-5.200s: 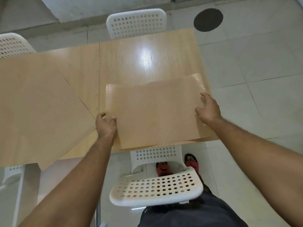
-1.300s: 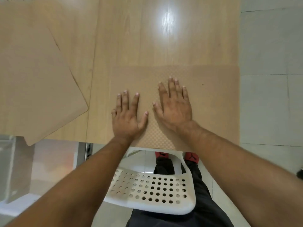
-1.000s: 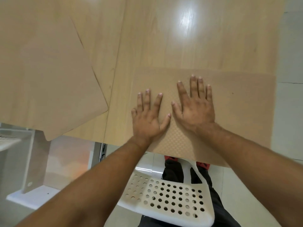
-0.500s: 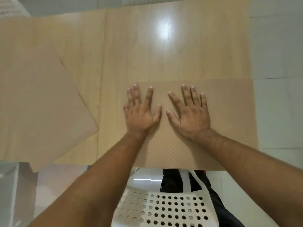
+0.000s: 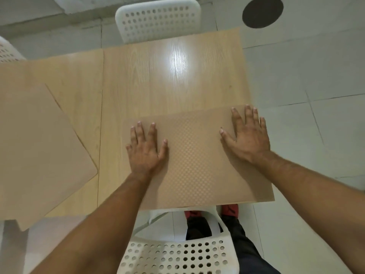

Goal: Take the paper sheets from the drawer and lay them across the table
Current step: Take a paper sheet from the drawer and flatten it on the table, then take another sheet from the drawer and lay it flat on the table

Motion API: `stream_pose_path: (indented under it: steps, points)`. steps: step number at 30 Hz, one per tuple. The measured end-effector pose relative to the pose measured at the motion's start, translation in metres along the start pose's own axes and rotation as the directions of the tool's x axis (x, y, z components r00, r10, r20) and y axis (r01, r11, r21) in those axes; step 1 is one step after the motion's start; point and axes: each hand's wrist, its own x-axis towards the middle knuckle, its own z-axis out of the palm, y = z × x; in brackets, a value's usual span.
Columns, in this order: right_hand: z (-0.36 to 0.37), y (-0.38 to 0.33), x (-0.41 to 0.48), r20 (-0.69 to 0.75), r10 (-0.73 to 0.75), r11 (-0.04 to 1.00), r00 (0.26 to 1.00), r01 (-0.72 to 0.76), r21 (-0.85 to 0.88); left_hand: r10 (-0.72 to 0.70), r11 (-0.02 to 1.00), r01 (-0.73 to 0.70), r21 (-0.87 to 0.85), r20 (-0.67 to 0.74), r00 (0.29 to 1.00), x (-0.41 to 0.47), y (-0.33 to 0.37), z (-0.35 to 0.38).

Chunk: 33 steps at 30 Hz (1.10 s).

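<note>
Left hand (image 5: 145,153): fingers straight and spread, pressing tan dot-textured paper sheet (image 5: 197,165) at 9 o'clock.
Right hand (image 5: 246,137): fingers likewise, pressing at 2 o'clock.
Sheet: flat on light wood-grain table (image 5: 167,86).

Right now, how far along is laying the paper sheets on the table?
Done: the first sheet lies on the left of the table, overhanging its near edge. In hand: the second sheet lies flat at the right, left hand and right hand pressing it. Left: the far wood is bare; the drawer is out of view.
</note>
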Motion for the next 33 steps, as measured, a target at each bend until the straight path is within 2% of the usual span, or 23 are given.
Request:
stream_pose_path:
  steps: [7, 14, 19, 25, 29, 33]
  points:
    - [-0.025, -0.037, -0.045, 0.064, -0.282, 0.959, 0.957, 0.283, -0.010, 0.036, 0.998, -0.038, -0.045, -0.055, 0.998, -0.076, 0.040, -0.023]
    - [-0.020, -0.118, -0.101, 0.121, -0.505, 0.863, 0.855, 0.504, 0.042, -0.089, 0.995, 0.079, -0.066, -0.159, 0.983, -0.162, 0.015, -0.041]
    - [-0.007, -0.182, -0.144, 0.152, -0.590, 0.807, 0.793, 0.588, 0.064, -0.197, 0.978, 0.178, -0.104, -0.218, 0.956, -0.215, -0.045, -0.061]
    - [0.027, -0.281, -0.194, 0.184, -0.666, 0.742, 0.722, 0.667, 0.071, -0.319, 0.947, 0.296, -0.124, -0.260, 0.911, -0.267, -0.149, -0.071]
    - [0.060, -0.361, -0.225, 0.205, -0.651, 0.753, 0.731, 0.656, 0.056, -0.277, 0.960, 0.251, -0.128, -0.272, 0.922, -0.294, -0.229, -0.068]
    - [0.079, -0.426, -0.250, 0.220, -0.624, 0.773, 0.750, 0.634, 0.033, -0.273, 0.960, 0.251, -0.123, -0.219, 0.937, -0.317, -0.299, -0.078]
